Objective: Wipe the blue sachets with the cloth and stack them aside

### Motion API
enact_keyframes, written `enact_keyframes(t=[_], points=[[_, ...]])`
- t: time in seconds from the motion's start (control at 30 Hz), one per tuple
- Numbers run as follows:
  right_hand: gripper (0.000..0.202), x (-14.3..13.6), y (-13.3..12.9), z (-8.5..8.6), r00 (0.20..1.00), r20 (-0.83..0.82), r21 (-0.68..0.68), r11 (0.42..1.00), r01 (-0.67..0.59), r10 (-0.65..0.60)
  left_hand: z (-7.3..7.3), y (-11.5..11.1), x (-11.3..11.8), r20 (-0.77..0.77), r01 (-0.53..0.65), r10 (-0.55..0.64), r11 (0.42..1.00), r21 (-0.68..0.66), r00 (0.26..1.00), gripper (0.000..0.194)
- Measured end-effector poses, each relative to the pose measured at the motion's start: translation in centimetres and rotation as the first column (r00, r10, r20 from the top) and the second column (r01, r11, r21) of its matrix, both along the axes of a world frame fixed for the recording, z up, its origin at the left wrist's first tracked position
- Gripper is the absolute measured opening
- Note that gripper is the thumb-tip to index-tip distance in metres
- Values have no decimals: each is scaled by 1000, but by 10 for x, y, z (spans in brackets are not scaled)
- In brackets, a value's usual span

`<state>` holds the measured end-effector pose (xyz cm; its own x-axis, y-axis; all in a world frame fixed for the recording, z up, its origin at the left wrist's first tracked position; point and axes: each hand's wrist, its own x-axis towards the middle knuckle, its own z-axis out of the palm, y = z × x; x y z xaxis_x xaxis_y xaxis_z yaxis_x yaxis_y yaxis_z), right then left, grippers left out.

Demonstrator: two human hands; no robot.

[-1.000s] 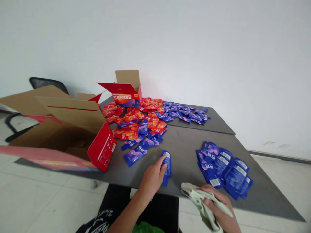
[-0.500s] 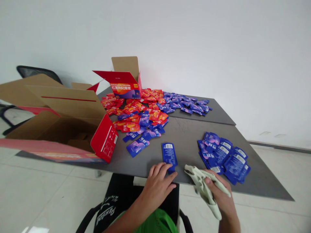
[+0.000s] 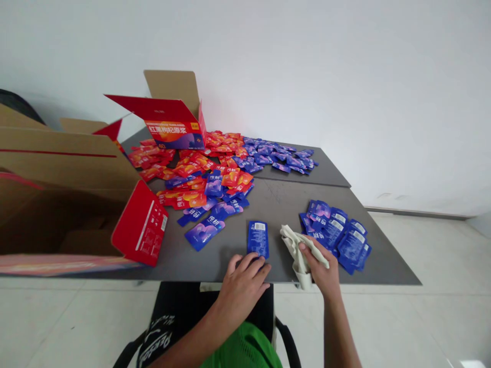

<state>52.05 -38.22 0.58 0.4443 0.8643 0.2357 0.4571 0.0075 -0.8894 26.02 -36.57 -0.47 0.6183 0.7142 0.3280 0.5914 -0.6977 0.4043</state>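
Observation:
My left hand (image 3: pixel 245 281) lies at the table's front edge, fingers spread, its fingertips touching the lower end of a single blue sachet (image 3: pixel 258 238) that lies with its barcode side up. My right hand (image 3: pixel 321 266) is closed around a crumpled whitish cloth (image 3: pixel 297 248), which hangs partly over the front edge. Just beyond and right of that hand, a pile of blue sachets (image 3: pixel 337 232) rests on the table. Left of the single sachet, a blue sachet (image 3: pixel 205 231) lies at the edge of a mixed heap.
A large open red carton (image 3: pixel 148 225) stands at the left front. Behind it is a smaller open carton (image 3: pixel 174 128). Red sachets (image 3: pixel 192 163) and blue sachets (image 3: pixel 284 156) are heaped across the grey table (image 3: pixel 284 197). A wall rises behind the table.
My right hand has moved forward and left with the cloth, now over the table edge. My left hand stays at the single sachet. The view has shifted, bringing the large carton nearer.

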Motion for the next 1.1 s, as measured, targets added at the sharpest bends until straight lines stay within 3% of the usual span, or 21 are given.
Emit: enact_keyframes(t=[0.13, 0.23, 0.4, 0.5, 0.57, 0.63, 0.7, 0.8, 0.93, 1.0, 1.1], points=[[45, 6, -1, -7, 997, -38, -24, 997, 68, -69, 7, 5, -6, 24, 5, -4, 999, -41, 1000, 30], [45, 10, -2, -7, 995, -38, -39, 995, 89, -90, 4, 9, -14, 48, 40, -37, 998, -49, 998, 27], [36, -6, 8, 8, 998, 59, 2, 1000, -19, 19, -15, 7, -28, 39, 82, -82, 997, 7, 996, 26], [28, -33, 20, 22, 959, 227, 102, 976, -194, 167, -25, 4, -32, 29, 93, -94, 995, 46, 995, 29], [29, -52, 27, 28, 847, 384, 88, 898, -431, 368, -26, 2, -32, 51, 80, -83, 995, 58, 995, 29], [34, -67, 34, 29, 660, 516, -23, 779, -627, 546, -25, 1, -30, 80, 51, -53, 998, 33, 995, 26], [36, -73, 43, 26, 522, 598, -135, 719, -682, 608, -23, 1, -28, 96, 30, -29, 999, -10, 995, 24], [39, -63, 70, 23, 498, 686, -191, 791, -582, 531, -21, 1, -26, 87, 24, -20, 999, -49, 996, 26], [38, -41, 110, 32, 535, 739, -133, 867, -480, 409, -23, 1, -25, 87, 24, -16, 996, -91, 996, 27], [38, -41, 112, 39, 585, 723, -66, 881, -469, 366, -23, 0, -24, 106, 14, -2, 994, -110, 994, 27], [40, -54, 87, 43, 615, 676, -31, 849, -527, 406, -20, -1, -23, 128, 12, 4, 992, -125, 992, 27]])
